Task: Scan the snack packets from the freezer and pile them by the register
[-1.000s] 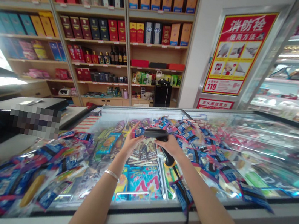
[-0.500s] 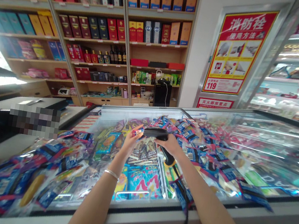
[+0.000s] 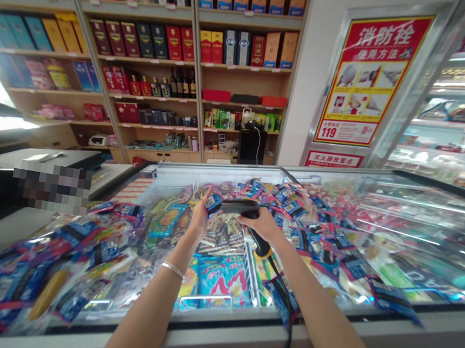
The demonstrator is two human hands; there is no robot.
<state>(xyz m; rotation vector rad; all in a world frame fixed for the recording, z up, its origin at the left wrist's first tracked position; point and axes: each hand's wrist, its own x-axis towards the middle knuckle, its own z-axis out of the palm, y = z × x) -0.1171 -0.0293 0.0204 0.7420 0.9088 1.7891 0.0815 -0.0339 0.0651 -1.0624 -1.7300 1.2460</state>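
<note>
- At 9 o'clock, we see a white table (image 3: pixel 11 229) carrying a spill of glossy foil packets (image 3: pixel 65 265), heaped loosely because soft, slippery film does not stack.
- At 11 o'clock, wooden shelves (image 3: pixel 150 24) hold rigid boxes upright, faces outward for display.
- At 12 o'clock, our left hand (image 3: pixel 198 222) pinches a small blue packet (image 3: pixel 213 205) between fingertips, nearly closed, lifting it above the chest freezer (image 3: pixel 193 325) and tilting it toward the scanner.
- Just beside it, our right hand (image 3: pixel 258 224) wraps firmly around the ridged black-and-yellow grip of a handheld barcode scanner (image 3: pixel 238 206), its flat head aimed at the packet.
- Toward 4 o'clock, a black cord (image 3: pixel 288 320) droops from the scanner over the freezer's rim, tethering it.
</note>
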